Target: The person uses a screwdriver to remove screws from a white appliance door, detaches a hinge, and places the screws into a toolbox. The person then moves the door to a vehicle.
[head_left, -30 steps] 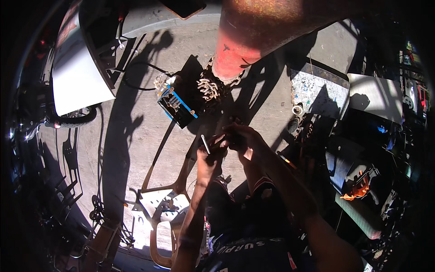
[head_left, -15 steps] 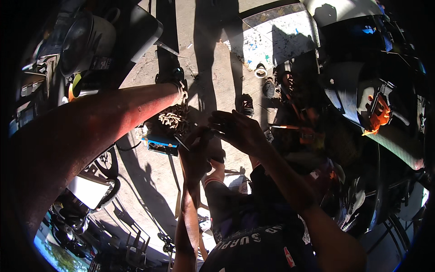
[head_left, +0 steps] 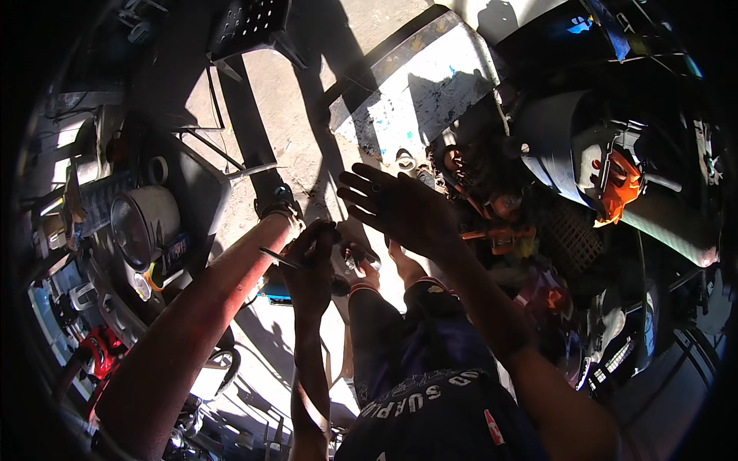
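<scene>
My left hand (head_left: 310, 267) is closed around a slim metal rod (head_left: 280, 257), which sticks out toward the left. Something dark shows at its fingertips, too shadowed to name. My right hand (head_left: 407, 209) is raised to the right, palm flat and fingers spread, with nothing in it. A gap separates the two hands. Close beside my left hand, a thick red pole (head_left: 207, 307) slants up from the lower left. Part of a blue box (head_left: 275, 293) shows on the ground behind my left wrist.
A paint-spattered white board (head_left: 419, 84) lies ahead on the concrete. A black perforated chair (head_left: 250, 27) stands at the far side. On the left is a lidded pot (head_left: 146, 219). Orange tools (head_left: 500, 234) and a crate (head_left: 573, 242) crowd the right, near my feet.
My right hand has moved away from my left hand and spread its fingers. My left hand keeps the rod, now nearer the red pole. The whole view has turned and shifted.
</scene>
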Available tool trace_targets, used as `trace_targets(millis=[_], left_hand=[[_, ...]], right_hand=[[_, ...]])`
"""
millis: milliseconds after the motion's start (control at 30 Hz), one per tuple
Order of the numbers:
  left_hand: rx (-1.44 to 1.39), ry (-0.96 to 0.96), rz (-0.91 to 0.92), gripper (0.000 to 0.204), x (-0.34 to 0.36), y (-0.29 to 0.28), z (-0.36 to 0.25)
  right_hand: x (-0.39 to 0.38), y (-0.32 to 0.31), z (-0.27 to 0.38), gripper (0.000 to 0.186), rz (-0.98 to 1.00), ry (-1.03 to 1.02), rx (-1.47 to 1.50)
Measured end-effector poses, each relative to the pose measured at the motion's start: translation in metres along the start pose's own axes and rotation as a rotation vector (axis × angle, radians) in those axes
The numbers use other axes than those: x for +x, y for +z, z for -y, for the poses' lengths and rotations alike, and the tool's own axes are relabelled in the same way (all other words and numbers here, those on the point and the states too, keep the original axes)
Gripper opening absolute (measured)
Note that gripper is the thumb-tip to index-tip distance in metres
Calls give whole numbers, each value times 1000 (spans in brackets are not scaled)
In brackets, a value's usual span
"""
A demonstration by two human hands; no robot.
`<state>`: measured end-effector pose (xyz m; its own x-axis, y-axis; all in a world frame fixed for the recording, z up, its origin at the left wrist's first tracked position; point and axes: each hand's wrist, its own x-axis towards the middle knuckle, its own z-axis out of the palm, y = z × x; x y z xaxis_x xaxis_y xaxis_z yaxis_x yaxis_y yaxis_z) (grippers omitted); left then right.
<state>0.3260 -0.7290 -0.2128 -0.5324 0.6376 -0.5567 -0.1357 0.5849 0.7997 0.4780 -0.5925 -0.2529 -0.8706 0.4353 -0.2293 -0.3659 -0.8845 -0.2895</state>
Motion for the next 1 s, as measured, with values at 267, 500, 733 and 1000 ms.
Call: trace_targets(millis=[267, 500, 733, 1000], left_hand=[[-3, -2, 60, 26, 63, -2, -79], [53, 163, 211, 25, 152, -9, -140], [95, 215, 333, 23, 240, -11, -240], [155, 190, 364, 32, 312, 52, -326]], right_hand=[[59, 34, 76, 71, -169, -166, -486], [136, 25, 123, 59, -239, -334, -209], [203, 52, 165, 66, -332, -553, -91], [258, 29, 259, 71, -489, -692, -443]])
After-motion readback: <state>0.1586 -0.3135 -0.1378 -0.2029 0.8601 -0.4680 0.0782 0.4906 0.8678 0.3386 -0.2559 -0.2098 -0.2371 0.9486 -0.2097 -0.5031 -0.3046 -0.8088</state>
